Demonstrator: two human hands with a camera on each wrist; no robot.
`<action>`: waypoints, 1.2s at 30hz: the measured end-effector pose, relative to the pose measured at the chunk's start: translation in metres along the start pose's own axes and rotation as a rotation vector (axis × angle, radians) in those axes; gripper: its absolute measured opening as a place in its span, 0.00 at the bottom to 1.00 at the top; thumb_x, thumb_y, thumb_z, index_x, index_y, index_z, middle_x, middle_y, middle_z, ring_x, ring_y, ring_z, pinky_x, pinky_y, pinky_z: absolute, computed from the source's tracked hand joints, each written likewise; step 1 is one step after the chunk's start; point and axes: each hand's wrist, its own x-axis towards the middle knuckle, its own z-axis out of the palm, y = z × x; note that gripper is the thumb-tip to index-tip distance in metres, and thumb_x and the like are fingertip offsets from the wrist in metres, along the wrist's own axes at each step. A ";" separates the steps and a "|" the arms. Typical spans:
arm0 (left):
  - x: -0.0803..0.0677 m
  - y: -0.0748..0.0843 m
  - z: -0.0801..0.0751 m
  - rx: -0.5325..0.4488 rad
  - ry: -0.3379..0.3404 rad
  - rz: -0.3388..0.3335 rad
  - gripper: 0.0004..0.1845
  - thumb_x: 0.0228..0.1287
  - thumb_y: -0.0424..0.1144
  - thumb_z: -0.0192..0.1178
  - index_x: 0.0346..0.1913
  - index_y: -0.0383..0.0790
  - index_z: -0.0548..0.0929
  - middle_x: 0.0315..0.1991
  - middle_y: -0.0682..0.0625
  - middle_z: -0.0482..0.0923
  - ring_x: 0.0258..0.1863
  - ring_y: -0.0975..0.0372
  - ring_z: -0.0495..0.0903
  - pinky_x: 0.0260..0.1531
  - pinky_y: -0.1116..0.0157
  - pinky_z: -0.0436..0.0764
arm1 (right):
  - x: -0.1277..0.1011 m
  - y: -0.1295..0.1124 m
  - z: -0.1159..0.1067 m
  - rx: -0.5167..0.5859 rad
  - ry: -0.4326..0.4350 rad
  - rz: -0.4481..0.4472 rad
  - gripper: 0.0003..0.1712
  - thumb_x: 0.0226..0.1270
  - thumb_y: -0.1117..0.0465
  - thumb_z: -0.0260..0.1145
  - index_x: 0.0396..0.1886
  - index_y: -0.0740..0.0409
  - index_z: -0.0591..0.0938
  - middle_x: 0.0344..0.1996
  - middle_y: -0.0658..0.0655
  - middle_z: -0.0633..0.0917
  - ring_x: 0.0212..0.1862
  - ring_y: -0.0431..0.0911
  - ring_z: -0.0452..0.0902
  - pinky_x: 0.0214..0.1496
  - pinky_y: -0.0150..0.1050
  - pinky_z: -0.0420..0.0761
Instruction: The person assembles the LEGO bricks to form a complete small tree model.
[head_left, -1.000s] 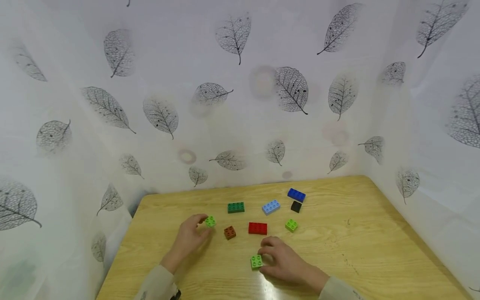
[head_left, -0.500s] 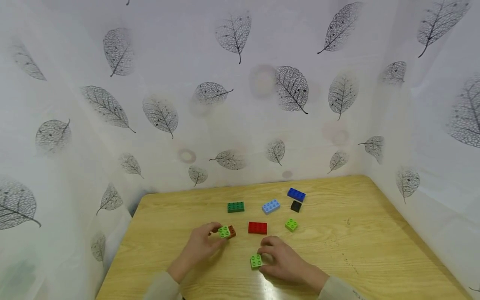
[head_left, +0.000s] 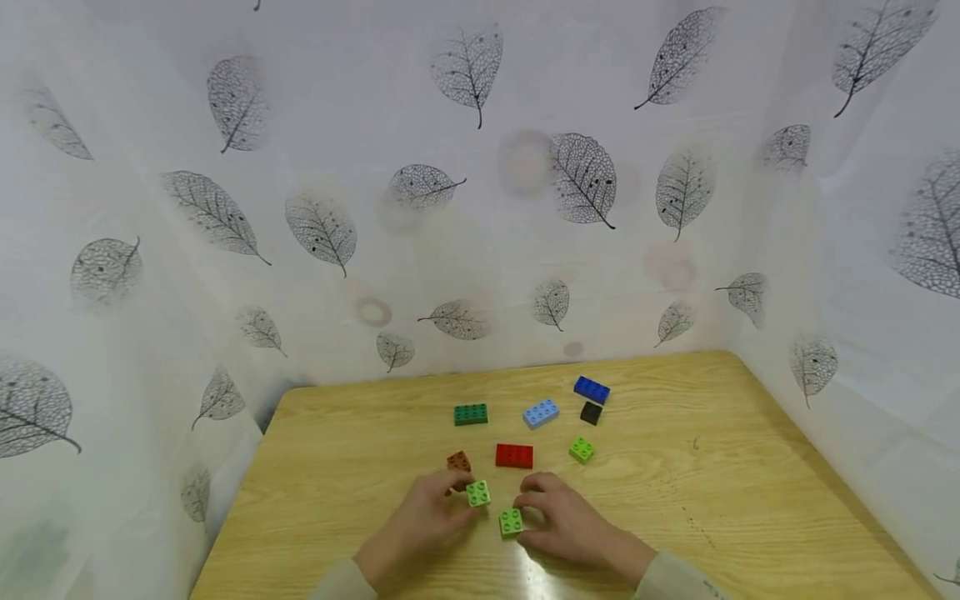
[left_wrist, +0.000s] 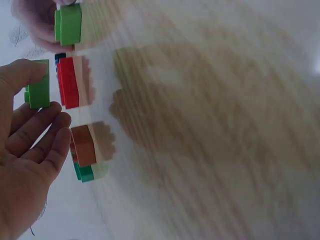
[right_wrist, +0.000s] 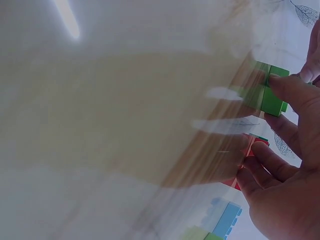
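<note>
Between thumb and fingers my left hand (head_left: pixel 423 515) pinches a light green square toy building block (head_left: pixel 477 493), studs up; in the left wrist view this block (left_wrist: pixel 40 90) is off the table. My right hand (head_left: pixel 566 521) pinches a second light green block (head_left: pixel 511 522), which stands on the table in the right wrist view, where that block (right_wrist: pixel 273 97) is between thumb and index finger. The two green blocks are close but apart. Just behind my left fingers lies a brown square block (head_left: pixel 458 461), partly hidden by them. A red block (head_left: pixel 514 456) lies behind both hands.
On the wooden table (head_left: pixel 735 500) lie a dark green block (head_left: pixel 471 414), a light blue block (head_left: pixel 541 413), a dark blue block (head_left: pixel 592 390), a black block (head_left: pixel 591 412) and another light green block (head_left: pixel 581 450). A leaf-patterned curtain (head_left: pixel 480 250) surrounds the table's back and sides.
My left hand has carried its light green block rightward and toward me, past the brown block, close to the other green block. My right hand has stayed in place.
</note>
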 end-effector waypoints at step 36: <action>0.008 0.015 0.036 -0.025 -0.116 0.079 0.14 0.66 0.35 0.72 0.54 0.45 0.86 0.48 0.56 0.88 0.48 0.71 0.84 0.50 0.68 0.84 | 0.000 -0.001 0.001 -0.018 0.046 -0.024 0.18 0.67 0.48 0.77 0.54 0.45 0.88 0.60 0.56 0.81 0.61 0.52 0.79 0.64 0.51 0.82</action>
